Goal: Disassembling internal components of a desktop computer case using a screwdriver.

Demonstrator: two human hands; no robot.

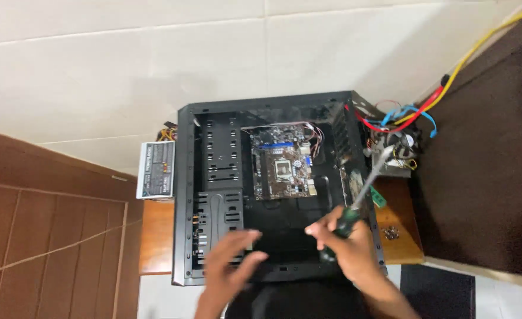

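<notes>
An open black computer case (184,195) lies on its side on a small wooden table (155,236). A brown motherboard (281,162) sits inside it toward the back. My right hand (346,245) is shut on a screwdriver (361,189) with a dark green handle, its shaft pointing up and to the right over the case's right wall. My left hand (228,266) hovers over the case's near floor with fingers spread, holding nothing. Both hands are blurred by motion.
A grey power supply box (156,169) stands left of the case. A tangle of red, blue and yellow cables (411,115) and a fan lie at the right. A few screws (391,233) rest on the table's right end. White tiled floor lies behind.
</notes>
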